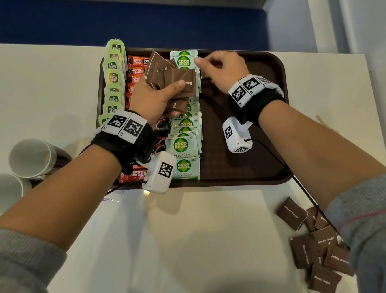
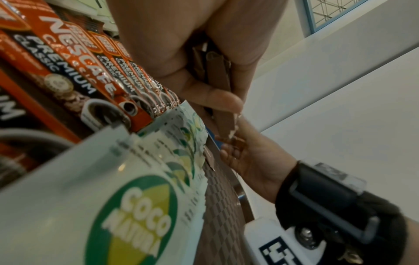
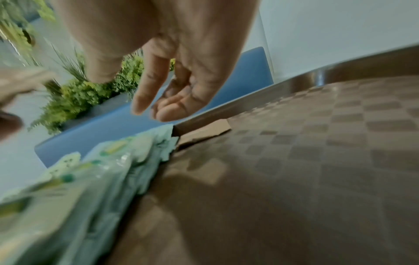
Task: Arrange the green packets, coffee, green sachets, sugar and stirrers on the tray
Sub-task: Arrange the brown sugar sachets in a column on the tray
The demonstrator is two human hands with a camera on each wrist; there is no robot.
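Note:
My left hand (image 1: 168, 94) grips a fanned bunch of brown sugar packets (image 1: 172, 78) above the brown tray (image 1: 244, 130). In the left wrist view the left hand (image 2: 181, 62) pinches that bunch (image 2: 218, 71) edge-on. On the tray run three columns: green tea packets (image 1: 113, 83) at the left, orange coffee sticks (image 1: 137, 69), then Coco Natura sachets (image 1: 182, 147). My right hand (image 1: 203, 63) hovers over the far end of the sachet column with loosely curled fingers that hold nothing. One brown packet (image 3: 204, 132) lies flat on the tray below the right hand (image 3: 172, 71).
A loose pile of brown sugar packets (image 1: 317, 247) lies on the white table near my right forearm. Two paper cups (image 1: 32, 158) lie on their sides left of the tray. The tray's right half (image 3: 317, 143) is bare. A blue strip runs behind the table.

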